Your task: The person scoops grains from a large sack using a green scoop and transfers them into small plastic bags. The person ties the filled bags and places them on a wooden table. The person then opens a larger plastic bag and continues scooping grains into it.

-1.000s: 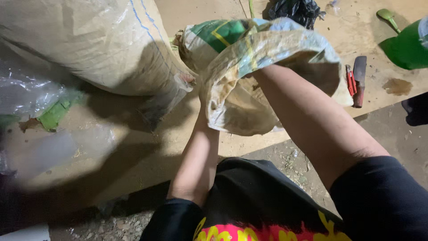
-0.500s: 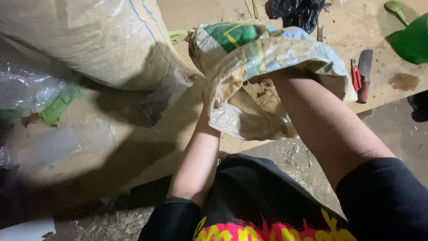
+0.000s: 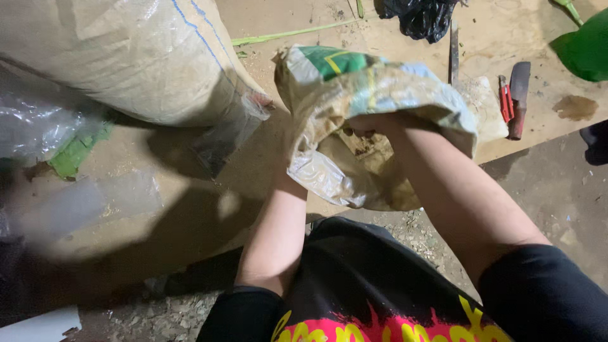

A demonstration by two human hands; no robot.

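Observation:
A worn woven plastic bag (image 3: 354,82), tan with a green and blue print, is held up over a brown board (image 3: 190,209). My right hand (image 3: 370,123) grips its crumpled rim at the mouth, fingers curled into the fabric. My left forearm (image 3: 278,221) runs up under the bag's lower left side, and the bag hides that hand. The bag's lower part (image 3: 342,183) sags toward my lap.
A large full tan sack (image 3: 126,57) lies at the upper left, with clear plastic sheeting (image 3: 38,126) beside it. A black plastic bag (image 3: 421,16) is at the top. A red-handled tool (image 3: 505,101) and a knife (image 3: 518,95) lie right of the bag. A green object (image 3: 586,50) is at the far right.
My right arm, earlier reaching deep into the bag, has drawn back so the hand now shows at the rim. The bag has been gathered and raised a little.

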